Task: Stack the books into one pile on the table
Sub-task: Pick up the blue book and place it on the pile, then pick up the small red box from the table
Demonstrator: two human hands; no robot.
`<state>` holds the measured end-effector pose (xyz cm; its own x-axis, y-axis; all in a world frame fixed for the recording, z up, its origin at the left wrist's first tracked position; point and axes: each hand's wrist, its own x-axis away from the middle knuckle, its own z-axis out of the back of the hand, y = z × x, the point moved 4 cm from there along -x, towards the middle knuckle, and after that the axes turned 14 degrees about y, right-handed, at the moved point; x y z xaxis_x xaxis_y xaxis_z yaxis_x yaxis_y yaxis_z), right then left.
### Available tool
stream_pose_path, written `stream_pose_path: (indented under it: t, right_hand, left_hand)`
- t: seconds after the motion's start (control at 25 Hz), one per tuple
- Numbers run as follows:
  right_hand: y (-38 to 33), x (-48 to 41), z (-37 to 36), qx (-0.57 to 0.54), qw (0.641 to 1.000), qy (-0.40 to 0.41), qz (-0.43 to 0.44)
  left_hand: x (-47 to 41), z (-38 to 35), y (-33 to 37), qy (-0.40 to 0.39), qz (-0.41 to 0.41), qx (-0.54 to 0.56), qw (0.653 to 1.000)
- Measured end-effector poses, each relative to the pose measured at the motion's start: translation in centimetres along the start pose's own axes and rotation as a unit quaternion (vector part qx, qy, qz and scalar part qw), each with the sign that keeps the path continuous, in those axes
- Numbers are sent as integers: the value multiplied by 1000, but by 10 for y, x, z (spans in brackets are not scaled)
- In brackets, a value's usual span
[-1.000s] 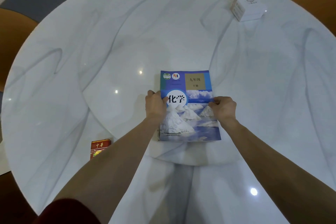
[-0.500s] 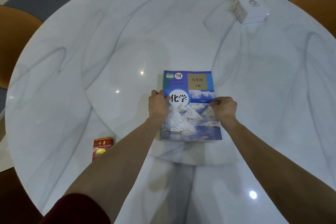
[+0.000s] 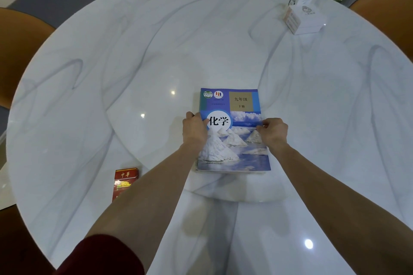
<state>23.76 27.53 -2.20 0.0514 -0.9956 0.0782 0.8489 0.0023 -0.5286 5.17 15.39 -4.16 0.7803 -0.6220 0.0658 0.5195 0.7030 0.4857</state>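
Note:
A blue book (image 3: 234,105) with white salt mounds on its cover lies flat near the middle of the round white marble table (image 3: 156,51). Edges of other books show under its near edge, so it tops a pile. My left hand (image 3: 194,130) grips the pile's left edge, thumb on the cover. My right hand (image 3: 273,132) grips the right edge, fingers curled onto the cover. How many books lie beneath is hidden.
A red cigarette pack (image 3: 125,182) lies near the table's left front, beside my left forearm. A white box with a small white bottle (image 3: 302,14) stands at the far right. Orange chairs (image 3: 20,51) ring the table.
My hands and the pile have kept their hold and place; only the camera view has tilted slightly, showing more of the far side.

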Motion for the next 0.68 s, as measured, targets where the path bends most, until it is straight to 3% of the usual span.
stream_pose_path:
  t: [0.24,0.44,0.68]
  right_hand:
    - [-6,15,9,64,997,-17,36]
    - [-35,39,15,173,965,-2,198]
    - [-75,90,7,247,906,-41,342]
  left_hand:
    - [7,16,-10,8,-21,-5,1000]
    - [15,40,-16,-5,-125,-64,990]
    - [40,71,-25,0,-206,-156,966]
